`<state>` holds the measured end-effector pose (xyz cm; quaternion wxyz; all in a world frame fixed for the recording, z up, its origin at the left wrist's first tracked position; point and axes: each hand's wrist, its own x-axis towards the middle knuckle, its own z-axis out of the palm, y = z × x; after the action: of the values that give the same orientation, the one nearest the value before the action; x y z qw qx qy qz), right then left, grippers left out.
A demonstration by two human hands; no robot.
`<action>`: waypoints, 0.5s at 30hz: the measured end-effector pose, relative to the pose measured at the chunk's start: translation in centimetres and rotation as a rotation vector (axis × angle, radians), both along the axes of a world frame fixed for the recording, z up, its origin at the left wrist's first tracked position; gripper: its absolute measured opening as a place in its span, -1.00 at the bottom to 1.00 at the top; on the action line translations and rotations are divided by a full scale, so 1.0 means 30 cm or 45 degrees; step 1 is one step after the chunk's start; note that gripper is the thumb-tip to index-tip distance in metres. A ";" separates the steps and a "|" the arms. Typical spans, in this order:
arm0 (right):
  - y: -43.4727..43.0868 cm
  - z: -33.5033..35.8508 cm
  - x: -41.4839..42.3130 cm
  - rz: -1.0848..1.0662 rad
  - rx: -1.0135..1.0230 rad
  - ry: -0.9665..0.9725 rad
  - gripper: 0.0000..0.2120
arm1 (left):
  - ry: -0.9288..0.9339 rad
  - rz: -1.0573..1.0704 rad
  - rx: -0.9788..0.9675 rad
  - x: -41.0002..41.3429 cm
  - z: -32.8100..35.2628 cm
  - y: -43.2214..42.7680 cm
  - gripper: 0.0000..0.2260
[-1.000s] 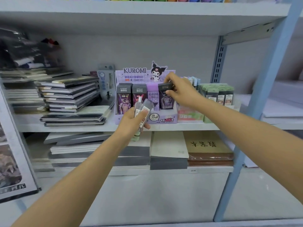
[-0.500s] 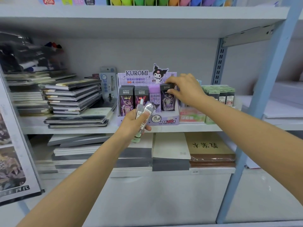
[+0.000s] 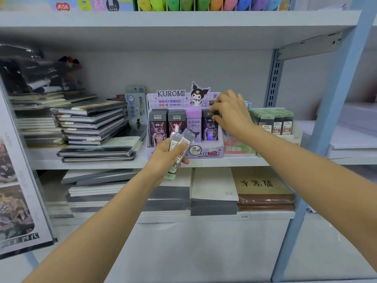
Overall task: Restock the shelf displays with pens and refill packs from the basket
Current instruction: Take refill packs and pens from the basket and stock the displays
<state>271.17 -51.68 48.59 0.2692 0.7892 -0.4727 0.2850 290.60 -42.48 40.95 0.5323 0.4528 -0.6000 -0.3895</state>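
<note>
A purple Kuromi display box (image 3: 206,153) stands on the middle shelf (image 3: 102,163) with several lead refill packs upright in a row. My right hand (image 3: 230,113) pinches the top of the rightmost dark refill pack (image 3: 209,129) in that box. My left hand (image 3: 165,158) is just in front of the box and grips a few grey and clear refill packs (image 3: 181,146), fanned upward. The basket is out of view.
Stacked notebooks (image 3: 91,123) lie left of the box. A green display of refill packs (image 3: 273,121) stands to its right. Flat books fill the lower shelf (image 3: 263,186). A blue upright post (image 3: 326,139) runs down the right side. Coloured markers (image 3: 204,3) line the top shelf.
My right hand stays at the top of the rightmost pack, fingers shifted slightly. The left hand keeps its packs in place. The view has tilted a little downward.
</note>
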 end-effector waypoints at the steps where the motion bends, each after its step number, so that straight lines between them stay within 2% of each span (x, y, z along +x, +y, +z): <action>1: 0.004 -0.001 -0.001 -0.003 0.002 0.024 -0.68 | 0.016 0.006 -0.004 0.000 0.001 0.003 -0.74; 3: 0.022 0.000 0.001 0.060 -0.026 -0.045 -0.69 | 0.040 0.026 -0.025 -0.002 0.003 0.009 -0.75; 5: 0.057 -0.006 0.013 0.298 0.045 -0.328 -0.73 | 0.032 0.034 -0.065 -0.006 0.007 0.016 -0.79; 7: 0.109 -0.020 0.033 0.623 0.360 -0.626 -0.75 | 0.023 0.013 -0.108 -0.016 0.013 0.026 -0.86; 8: 0.134 -0.031 0.042 0.721 0.537 -0.678 -0.74 | 0.023 -0.003 -0.128 -0.024 0.017 0.031 -0.89; 9: 0.150 -0.044 0.048 0.771 0.667 -0.666 -0.74 | 0.028 -0.015 -0.143 -0.031 0.021 0.036 -0.91; 11: 0.167 -0.066 0.043 0.812 0.754 -0.633 -0.81 | 0.057 -0.024 -0.134 -0.043 0.032 0.045 -0.93; 15: 0.178 -0.073 -0.019 0.862 0.777 -1.027 -0.91 | 0.285 0.003 0.000 -0.047 0.049 0.057 -0.84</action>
<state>270.61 -46.34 46.39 -0.2750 0.7669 -0.3206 0.4831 289.19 -40.75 42.41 0.5964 0.4072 -0.5363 -0.4368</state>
